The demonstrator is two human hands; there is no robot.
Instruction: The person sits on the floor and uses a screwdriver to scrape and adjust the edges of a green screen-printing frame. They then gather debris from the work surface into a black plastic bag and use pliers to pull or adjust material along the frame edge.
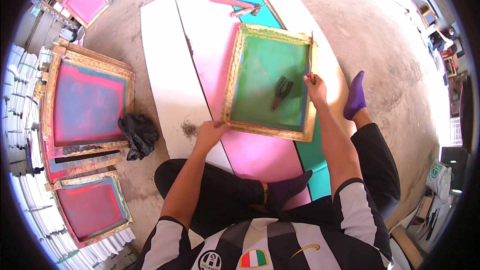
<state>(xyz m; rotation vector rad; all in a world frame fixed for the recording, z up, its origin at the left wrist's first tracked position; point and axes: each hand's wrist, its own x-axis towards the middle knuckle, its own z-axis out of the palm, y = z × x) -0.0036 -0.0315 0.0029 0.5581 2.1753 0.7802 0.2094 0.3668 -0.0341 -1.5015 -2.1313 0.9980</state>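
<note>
A wooden screen-printing frame (231, 77) with green-stained mesh lies slightly turned on the boards before me. My left hand (212, 134) is closed on its near left corner. Along the frame's right side, my right hand (316, 90) is closed around a slim tool (311, 76) with a red part at the fingers; its exact kind cannot be made out. Dark pliers (283, 92) rest on the mesh, jaws toward the far side, touched by neither hand.
Long white, pink and teal boards (167, 70) lie under the frame. A pink-handled tool (232, 3) and a cutter-like tool (245, 12) sit at their far end. Left are other screen frames (131, 87), a black plastic bag (140, 135) and stacked white sheets (22, 105). My legs flank the boards.
</note>
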